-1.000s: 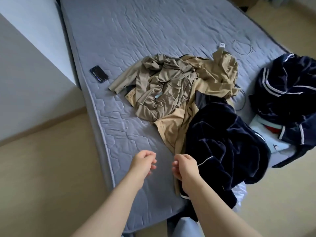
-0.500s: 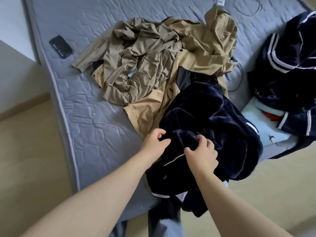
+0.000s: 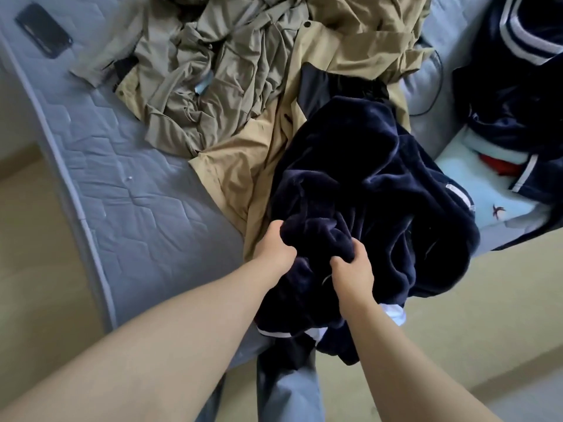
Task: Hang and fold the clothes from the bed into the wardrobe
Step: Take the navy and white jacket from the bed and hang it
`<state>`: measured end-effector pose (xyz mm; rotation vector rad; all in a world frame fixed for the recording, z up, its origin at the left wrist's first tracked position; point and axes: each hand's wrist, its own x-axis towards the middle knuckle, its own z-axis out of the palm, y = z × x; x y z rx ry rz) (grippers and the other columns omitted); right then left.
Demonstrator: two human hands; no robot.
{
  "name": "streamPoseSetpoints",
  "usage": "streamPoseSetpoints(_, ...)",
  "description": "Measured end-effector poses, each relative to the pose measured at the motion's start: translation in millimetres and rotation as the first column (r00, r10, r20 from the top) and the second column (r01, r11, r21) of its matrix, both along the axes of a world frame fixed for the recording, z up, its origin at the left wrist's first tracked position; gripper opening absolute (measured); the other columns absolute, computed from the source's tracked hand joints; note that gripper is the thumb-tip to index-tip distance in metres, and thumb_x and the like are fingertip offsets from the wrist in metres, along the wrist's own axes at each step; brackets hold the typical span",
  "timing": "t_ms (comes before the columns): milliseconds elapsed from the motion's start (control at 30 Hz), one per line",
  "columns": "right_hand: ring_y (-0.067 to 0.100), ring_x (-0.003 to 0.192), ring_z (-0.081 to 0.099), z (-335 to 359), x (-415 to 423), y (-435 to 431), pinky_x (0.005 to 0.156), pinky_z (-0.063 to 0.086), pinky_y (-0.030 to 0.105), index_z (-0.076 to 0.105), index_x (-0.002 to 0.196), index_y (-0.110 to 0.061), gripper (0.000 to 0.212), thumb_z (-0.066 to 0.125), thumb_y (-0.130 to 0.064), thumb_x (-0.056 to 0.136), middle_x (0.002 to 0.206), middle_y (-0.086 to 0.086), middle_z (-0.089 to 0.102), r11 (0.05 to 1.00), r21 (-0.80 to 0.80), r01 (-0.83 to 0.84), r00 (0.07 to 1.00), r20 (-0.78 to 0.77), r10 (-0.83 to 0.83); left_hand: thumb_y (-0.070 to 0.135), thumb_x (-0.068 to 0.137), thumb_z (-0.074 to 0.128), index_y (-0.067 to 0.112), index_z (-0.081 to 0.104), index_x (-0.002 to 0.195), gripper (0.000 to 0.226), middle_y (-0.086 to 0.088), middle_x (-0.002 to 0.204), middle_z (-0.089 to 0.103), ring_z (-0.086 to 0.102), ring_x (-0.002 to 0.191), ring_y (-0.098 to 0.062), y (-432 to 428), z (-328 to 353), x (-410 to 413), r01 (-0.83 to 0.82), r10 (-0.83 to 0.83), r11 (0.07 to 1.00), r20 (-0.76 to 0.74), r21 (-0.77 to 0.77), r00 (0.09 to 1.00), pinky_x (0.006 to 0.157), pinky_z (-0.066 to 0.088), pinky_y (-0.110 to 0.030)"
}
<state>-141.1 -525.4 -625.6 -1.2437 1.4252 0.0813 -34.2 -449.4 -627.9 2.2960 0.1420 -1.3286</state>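
Note:
A dark navy velvet garment (image 3: 359, 184) with white trim lies bunched at the near edge of the grey mattress (image 3: 131, 193). My left hand (image 3: 274, 248) grips a fold of it on the left. My right hand (image 3: 353, 269) grips another fold just to the right. Behind it lie a tan coat (image 3: 243, 166) and a crumpled khaki garment (image 3: 213, 65). A second navy piece with white stripes (image 3: 518, 71) is heaped at the right.
A black phone (image 3: 44, 30) lies on the mattress at the far left. A pale blue item (image 3: 475, 178) with a red patch sits under the right heap. A thin black cable (image 3: 432, 86) runs across the mattress. Beige floor surrounds the bed.
Both hands reached forward from above the mattress edge onto the navy velvet garment and took hold of its folds. The camera moved closer and lower over the pile.

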Motion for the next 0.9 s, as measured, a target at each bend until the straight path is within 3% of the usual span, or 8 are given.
streamPoseSetpoints(100, 0.017, 0.08, 0.055, 7.4, 1.4, 5.8, 0.068, 0.045, 0.026, 0.058, 0.087, -0.03, 0.031, 0.044, -0.003, 0.079, 0.083, -0.003, 0.061, 0.942, 0.166, 0.293, 0.95, 0.061, -0.306, 0.005, 0.085, 0.04, 0.027, 0.052, 0.108, 0.035, 0.004, 0.084, 0.057, 0.053, 0.071, -0.015, 24.0, 6.7, 16.3, -0.025, 0.026, 0.999, 0.055, -0.024, 0.998, 0.056, 0.043, -0.026)
streamPoseSetpoints(200, 0.024, 0.086, 0.057, 20.1, 19.0, 14.5, 0.081, 0.048, 0.037, 0.063, 0.086, -0.025, 0.031, 0.045, -0.003, 0.074, 0.086, 0.003, 0.064, 0.897, 0.3, 0.326, 0.925, 0.096, -0.368, 0.003, 0.083, 0.038, 0.028, 0.056, 0.097, 0.034, 0.002, 0.08, 0.059, 0.054, 0.072, -0.017, 52.2, 21.4, 42.1, -0.24, 0.243, 0.969, 0.06, -0.061, 0.968, 0.06, 0.042, -0.026)
streamPoseSetpoints(367, 0.025, 0.078, 0.063, 53.5, 74.3, 53.0, 0.072, 0.052, 0.036, 0.069, 0.074, -0.03, 0.026, 0.05, -0.013, 0.076, 0.074, 0.003, 0.069, 0.887, 0.463, 0.011, 0.956, 0.254, -0.144, 0.0, 0.079, 0.037, 0.022, 0.059, 0.084, 0.032, -0.007, 0.071, 0.056, 0.051, 0.066, -0.025, 116.8, 45.1, 72.3, -0.514, 0.527, 0.849, 0.114, -0.121, 0.842, 0.06, 0.041, -0.029)
streamPoseSetpoints(533, 0.016, 0.077, 0.066, 78.6, 98.9, 113.0, 0.068, 0.052, 0.027, 0.07, 0.077, -0.026, 0.018, 0.052, -0.022, 0.079, 0.078, -0.001, 0.071, 0.752, 0.55, -0.362, 0.892, 0.439, 0.108, 0.001, 0.081, 0.039, 0.02, 0.061, 0.081, 0.029, -0.009, 0.076, 0.06, 0.056, 0.068, -0.025, 188.9, 56.3, 88.2, -0.737, 0.762, 0.646, 0.234, -0.2, 0.604, 0.067, 0.045, -0.034)
streamPoseSetpoints(633, 0.025, 0.096, 0.067, 85.5, 109.3, 153.2, 0.09, 0.052, 0.038, 0.071, 0.088, -0.021, 0.024, 0.057, -0.031, 0.071, 0.093, 0.006, 0.072, 0.648, 0.61, -0.455, 0.866, 0.473, 0.163, 0.001, 0.087, 0.042, 0.008, 0.057, 0.093, 0.018, -0.009, 0.078, 0.056, 0.054, 0.071, -0.027, 217.9, 54.1, 90.4, -0.783, 0.807, 0.584, 0.261, -0.214, 0.53, 0.057, 0.043, -0.025)
streamPoseSetpoints(700, 0.027, 0.103, 0.065, 86.3, 117.6, 173.5, 0.099, 0.047, 0.042, 0.072, 0.09, -0.024, 0.026, 0.06, -0.035, 0.07, 0.1, 0.006, 0.072, 0.622, 0.612, -0.488, 0.855, 0.478, 0.2, 0.011, 0.096, 0.041, -0.002, 0.054, 0.113, 0.026, -0.014, 0.096, 0.059, 0.058, 0.096, -0.036, 223.7, 47.1, 91.6, -0.811, 0.841, 0.541, 0.153, -0.225, 0.518, 0.072, 0.045, -0.023)
streamPoseSetpoints(800, 0.022, 0.108, 0.062, 78.9, 123.3, 181.1, 0.101, 0.043, 0.038, 0.068, 0.106, -0.023, 0.031, 0.061, -0.038, 0.08, 0.111, 0.004, 0.069, 0.679, 0.62, -0.394, 0.899, 0.415, 0.143, 0.045, 0.095, 0.041, 0.015, 0.051, 0.129, 0.047, -0.014, 0.125, 0.057, 0.054, 0.115, -0.035, 220.6, 46.2, 87.3, -0.814, 0.832, 0.538, -0.012, -0.22, 0.554, 0.102, 0.042, -0.046)
streamPoseSetpoints(900, 0.018, 0.111, 0.057, 61.6, 115.7, 155.4, 0.091, 0.041, 0.026, 0.063, 0.115, -0.019, 0.028, 0.053, -0.03, 0.091, 0.111, -0.002, 0.065, 0.894, 0.191, -0.406, 0.911, 0.167, 0.378, 0.051, 0.094, 0.038, 0.028, 0.043, 0.135, 0.047, 0.0, 0.137, 0.047, 0.046, 0.122, -0.023, 204.3, 48.3, 84.3, -0.782, 0.801, 0.58, -0.012, -0.229, 0.598, 0.106, 0.035, -0.045)
